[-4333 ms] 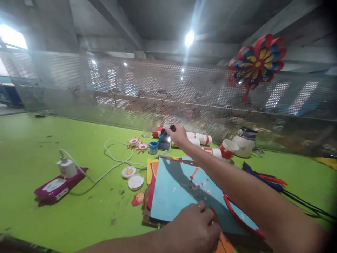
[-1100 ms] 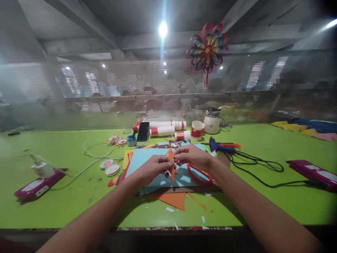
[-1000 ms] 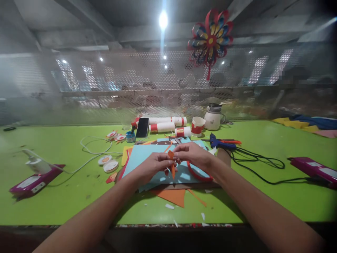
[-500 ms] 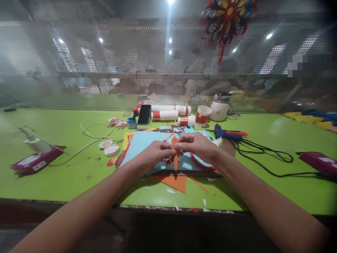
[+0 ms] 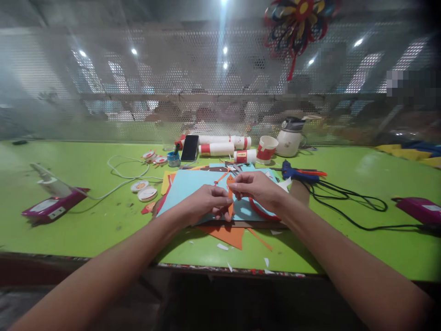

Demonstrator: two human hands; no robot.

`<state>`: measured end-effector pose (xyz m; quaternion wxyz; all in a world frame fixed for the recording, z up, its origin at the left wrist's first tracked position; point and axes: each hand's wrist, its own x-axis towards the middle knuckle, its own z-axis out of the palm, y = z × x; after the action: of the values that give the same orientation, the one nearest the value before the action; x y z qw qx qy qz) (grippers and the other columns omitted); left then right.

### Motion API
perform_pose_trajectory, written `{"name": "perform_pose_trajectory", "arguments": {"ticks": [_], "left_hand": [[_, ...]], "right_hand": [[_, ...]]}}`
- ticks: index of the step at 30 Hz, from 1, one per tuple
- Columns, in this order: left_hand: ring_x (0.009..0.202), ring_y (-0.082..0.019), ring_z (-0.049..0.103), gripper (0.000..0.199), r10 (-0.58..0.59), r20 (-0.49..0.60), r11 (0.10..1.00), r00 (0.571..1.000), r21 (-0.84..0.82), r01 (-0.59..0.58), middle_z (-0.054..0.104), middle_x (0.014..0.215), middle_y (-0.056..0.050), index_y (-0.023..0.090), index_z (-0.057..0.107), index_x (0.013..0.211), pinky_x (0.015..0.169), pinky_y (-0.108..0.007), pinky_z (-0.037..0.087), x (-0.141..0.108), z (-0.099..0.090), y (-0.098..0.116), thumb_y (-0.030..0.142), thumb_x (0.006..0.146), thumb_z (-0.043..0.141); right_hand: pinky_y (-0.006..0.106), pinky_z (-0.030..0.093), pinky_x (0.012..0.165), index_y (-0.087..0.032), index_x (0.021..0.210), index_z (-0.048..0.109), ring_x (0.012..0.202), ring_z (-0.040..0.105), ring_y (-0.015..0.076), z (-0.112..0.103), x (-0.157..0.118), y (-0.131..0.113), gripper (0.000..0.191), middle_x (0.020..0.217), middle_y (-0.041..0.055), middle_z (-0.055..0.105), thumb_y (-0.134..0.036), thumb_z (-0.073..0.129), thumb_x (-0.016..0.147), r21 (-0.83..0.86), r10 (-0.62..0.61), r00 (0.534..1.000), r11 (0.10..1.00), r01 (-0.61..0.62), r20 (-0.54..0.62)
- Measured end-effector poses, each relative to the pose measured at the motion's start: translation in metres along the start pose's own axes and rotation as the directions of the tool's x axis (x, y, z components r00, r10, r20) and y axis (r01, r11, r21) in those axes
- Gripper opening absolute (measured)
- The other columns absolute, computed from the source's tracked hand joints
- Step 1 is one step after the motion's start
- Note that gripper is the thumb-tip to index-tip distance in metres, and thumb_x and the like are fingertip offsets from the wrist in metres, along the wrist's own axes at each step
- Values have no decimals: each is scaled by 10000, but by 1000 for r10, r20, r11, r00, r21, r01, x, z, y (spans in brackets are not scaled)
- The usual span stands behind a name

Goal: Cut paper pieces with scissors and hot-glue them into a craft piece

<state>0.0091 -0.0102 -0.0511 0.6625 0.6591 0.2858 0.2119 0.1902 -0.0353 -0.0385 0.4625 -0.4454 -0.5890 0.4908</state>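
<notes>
A small orange paper cutout [image 5: 230, 182], long and pointed at its lower end, stands upright between my hands. My left hand [image 5: 208, 202] has its thumb and fingers closed on the lower part. Higher up, my right hand [image 5: 257, 187] pinches its right edge. Light blue paper sheets [image 5: 184, 186] lie under both hands. Another thin orange paper piece [image 5: 221, 178] rests on the blue sheet just behind the cutout. Scissors with a red handle [image 5: 263, 212] lie partly hidden beneath my right hand.
Orange scraps [image 5: 225, 236] lie near the table's front edge. A blue glue gun [image 5: 296, 173] with a black cord sits to the right. Behind are paper cups [image 5: 217, 149], a phone [image 5: 189, 148] and a white jug [image 5: 289, 138]. A purple power strip [image 5: 55, 207] is at left.
My left hand has shifted its fingers on the orange cutout, and the cutout's lower tip sits slightly higher. My right hand keeps its pinch. The view has moved slightly.
</notes>
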Motion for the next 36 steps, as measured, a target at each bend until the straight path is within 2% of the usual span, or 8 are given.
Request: {"name": "perform_pose_trajectory", "arguments": {"ticks": [8, 12, 14, 18, 20, 23, 30, 36], "left_hand": [[539, -124, 606, 193, 20, -23, 985, 1000, 173, -15, 677, 645, -53, 117, 641, 690, 494, -232, 390, -11, 7, 11, 303, 727, 675], [647, -128, 632, 169, 110, -165, 948, 980, 315, -54, 704, 754, -58, 132, 675, 743, 569, -238, 439, -32, -20, 28, 298, 756, 650], [695, -127, 630, 174, 176, -320, 915, 931, 401, -35, 705, 788, -53, 143, 675, 780, 607, -237, 445, -51, -48, 33, 308, 789, 619], [744, -164, 620, 187, 203, -628, 834, 751, 512, 204, 679, 796, -67, 127, 656, 788, 670, -287, 483, -88, -112, 22, 293, 839, 587], [840, -188, 623, 209, 170, -703, 785, 691, 520, 336, 661, 971, -88, 124, 643, 953, 736, -345, 518, -101, -136, 10, 304, 868, 580], [992, -210, 600, 305, 146, -744, 709, 652, 539, 455, 581, 1198, -92, 178, 566, 1170, 829, -413, 522, -111, -154, -8, 319, 900, 547], [982, -201, 602, 289, 185, -730, 572, 658, 624, 532, 588, 1186, -91, 177, 574, 1151, 826, -406, 522, -117, -156, -12, 320, 901, 546], [718, -205, 623, 178, 224, -687, 498, 691, 690, 525, 696, 716, -50, 181, 733, 760, 651, -292, 436, -126, -134, -19, 328, 762, 632]], "right_hand": [[256, 433, 574, -175, 652, 673, 580, 535, 107, -17, 2, -5, 267, 610, -21, 599, -371, 846, 598, 157, -41, 990, 986, 63, -135], [259, 455, 577, -194, 644, 668, 581, 543, 110, -30, 5, -5, 309, 614, -29, 593, -394, 878, 536, 186, -17, 983, 981, 51, -181], [259, 445, 553, -188, 625, 664, 571, 541, 114, -33, 6, -3, 322, 598, -21, 597, -403, 882, 524, 175, 8, 983, 984, 25, -185], [248, 410, 506, -168, 610, 659, 537, 528, 111, -28, 8, 3, 329, 562, -8, 602, -395, 881, 526, 138, 60, 986, 990, -39, -155], [245, 403, 502, -162, 614, 655, 527, 523, 106, -23, 7, 6, 315, 558, -9, 603, -381, 872, 550, 122, 65, 989, 991, -49, -131], [248, 402, 501, -154, 631, 654, 516, 518, 103, -18, 7, 10, 310, 564, -5, 611, -382, 857, 574, 103, 67, 993, 993, -57, -97], [241, 388, 490, -151, 659, 660, 518, 516, 99, -22, 5, 9, 293, 567, -8, 602, -380, 839, 614, 83, 93, 993, 993, -88, -68], [247, 415, 527, -167, 653, 651, 539, 524, 96, -27, 6, 7, 303, 594, -18, 609, -371, 861, 574, 99, 94, 992, 991, -86, -85]]}}
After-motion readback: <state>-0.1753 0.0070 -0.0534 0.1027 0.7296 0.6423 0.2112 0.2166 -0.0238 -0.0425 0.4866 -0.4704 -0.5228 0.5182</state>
